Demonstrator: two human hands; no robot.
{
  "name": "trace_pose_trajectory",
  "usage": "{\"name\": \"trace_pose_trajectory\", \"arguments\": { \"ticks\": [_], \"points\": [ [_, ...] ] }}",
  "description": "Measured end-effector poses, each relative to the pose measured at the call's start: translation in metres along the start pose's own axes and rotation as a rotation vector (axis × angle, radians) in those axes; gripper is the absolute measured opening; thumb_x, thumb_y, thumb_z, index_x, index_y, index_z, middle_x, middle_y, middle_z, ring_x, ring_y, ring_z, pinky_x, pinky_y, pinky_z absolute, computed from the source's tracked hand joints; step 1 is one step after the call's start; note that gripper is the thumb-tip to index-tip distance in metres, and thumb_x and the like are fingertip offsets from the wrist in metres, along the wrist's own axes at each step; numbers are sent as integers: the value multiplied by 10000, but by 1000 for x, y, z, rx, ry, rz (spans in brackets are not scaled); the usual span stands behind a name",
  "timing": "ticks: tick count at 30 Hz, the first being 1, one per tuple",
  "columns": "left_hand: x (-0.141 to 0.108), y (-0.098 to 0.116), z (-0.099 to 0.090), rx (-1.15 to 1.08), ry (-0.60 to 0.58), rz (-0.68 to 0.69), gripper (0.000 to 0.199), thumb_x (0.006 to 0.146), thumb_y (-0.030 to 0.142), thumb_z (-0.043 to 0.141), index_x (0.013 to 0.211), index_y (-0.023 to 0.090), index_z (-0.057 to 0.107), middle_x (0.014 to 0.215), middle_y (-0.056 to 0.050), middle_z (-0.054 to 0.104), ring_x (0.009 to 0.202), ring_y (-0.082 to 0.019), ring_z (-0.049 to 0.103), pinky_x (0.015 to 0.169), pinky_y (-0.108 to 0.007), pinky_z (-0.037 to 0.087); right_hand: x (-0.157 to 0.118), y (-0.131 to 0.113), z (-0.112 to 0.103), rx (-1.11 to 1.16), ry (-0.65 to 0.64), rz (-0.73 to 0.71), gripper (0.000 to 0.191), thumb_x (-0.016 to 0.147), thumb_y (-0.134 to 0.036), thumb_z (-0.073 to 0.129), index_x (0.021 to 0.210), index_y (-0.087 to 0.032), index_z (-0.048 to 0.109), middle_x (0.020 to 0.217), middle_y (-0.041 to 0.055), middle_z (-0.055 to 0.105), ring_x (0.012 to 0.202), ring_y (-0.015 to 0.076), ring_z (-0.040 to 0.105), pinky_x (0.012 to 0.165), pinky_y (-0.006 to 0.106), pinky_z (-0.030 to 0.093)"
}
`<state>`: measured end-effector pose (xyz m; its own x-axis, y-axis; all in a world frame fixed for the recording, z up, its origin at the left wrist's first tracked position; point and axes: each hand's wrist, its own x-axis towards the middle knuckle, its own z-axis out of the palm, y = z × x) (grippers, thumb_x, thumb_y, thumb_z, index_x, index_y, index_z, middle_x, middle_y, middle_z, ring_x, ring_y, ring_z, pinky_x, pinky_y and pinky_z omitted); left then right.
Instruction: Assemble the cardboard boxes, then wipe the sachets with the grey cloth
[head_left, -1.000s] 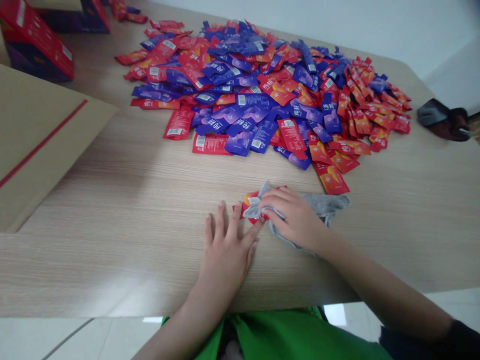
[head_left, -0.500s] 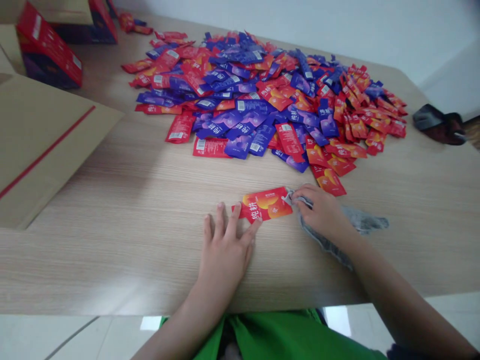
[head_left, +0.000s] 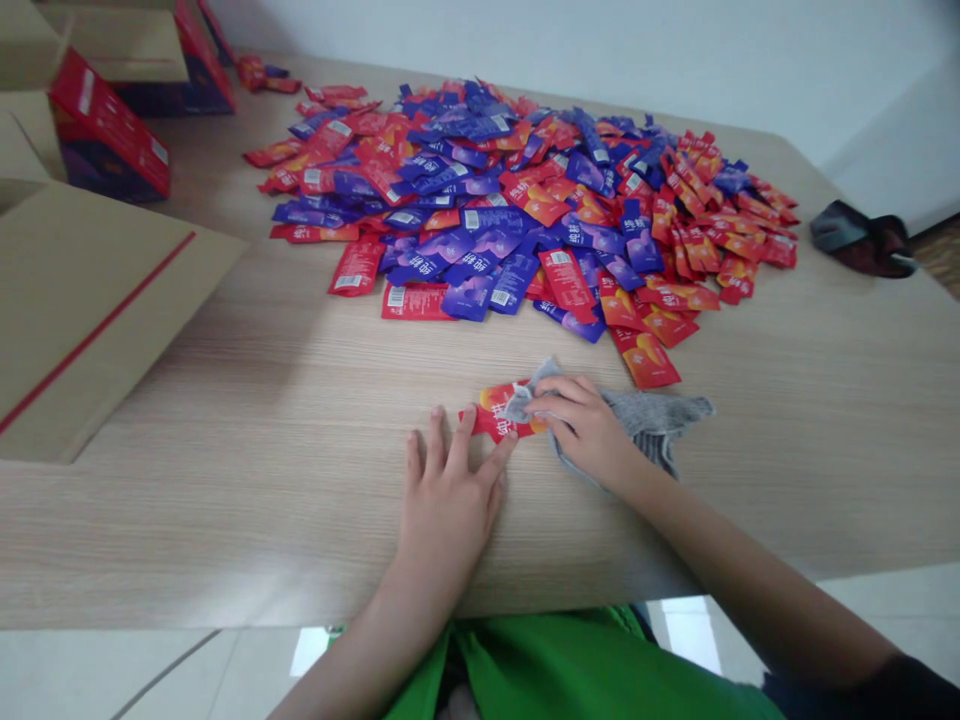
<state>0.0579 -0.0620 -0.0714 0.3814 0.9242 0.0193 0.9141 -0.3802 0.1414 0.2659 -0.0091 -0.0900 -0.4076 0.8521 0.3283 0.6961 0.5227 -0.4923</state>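
Note:
A red and orange sachet with white lettering lies flat on the table in front of me. My left hand is spread, its fingertips resting on the sachet's left end and lower edge. Bunched in my right hand is a grey cloth, pressed onto the sachet's right half. Cloth and fingers hide part of that half. The rest of the cloth trails to the right over the tabletop.
Behind my hands spreads a large heap of red and purple sachets. Open cardboard boxes stand at the left, one flap reaching over the table. A dark, shiny object lies at the far right.
My right hand has moved left with the cloth, from the sachet's right end onto its middle. My left hand stays on the left end. The view has shifted slightly.

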Motion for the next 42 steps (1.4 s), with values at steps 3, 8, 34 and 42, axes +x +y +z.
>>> {"name": "trace_pose_trajectory", "arguments": {
  "ticks": [3,8,34,42],
  "points": [
    [1,0,-4,4,-18,0,437,939,343,535,1366,439,536,1513,-88,452,1399,-449,358,1074,-651,350,-10,12,-9,1,55,81,317,899,-75,479,986,-235,739,1065,56,666,982,212,591,882,399,493],
    [0,0,-5,26,-20,12,434,954,333,503,1377,431,524,1518,-105,440,1402,-446,354,1068,-644,350,-10,19,-24,1,84,171,262,871,-84,522,901,-210,749,974,60,671,927,208,626,859,385,509],
    [10,18,-12,81,52,-202,477,977,375,422,1374,137,537,1312,-197,564,1161,-337,532,891,-490,458,-6,-1,-17,145,-127,33,430,899,-47,439,1203,-237,677,1208,56,696,1127,195,627,1005,427,488],
    [17,-2,0,101,-6,-40,512,1000,326,371,1499,215,376,1568,-45,387,1397,-382,347,1060,-542,382,3,-22,-48,327,-151,40,252,925,-121,519,1083,-232,680,1090,39,693,1065,170,633,964,352,493]
  ]
}}
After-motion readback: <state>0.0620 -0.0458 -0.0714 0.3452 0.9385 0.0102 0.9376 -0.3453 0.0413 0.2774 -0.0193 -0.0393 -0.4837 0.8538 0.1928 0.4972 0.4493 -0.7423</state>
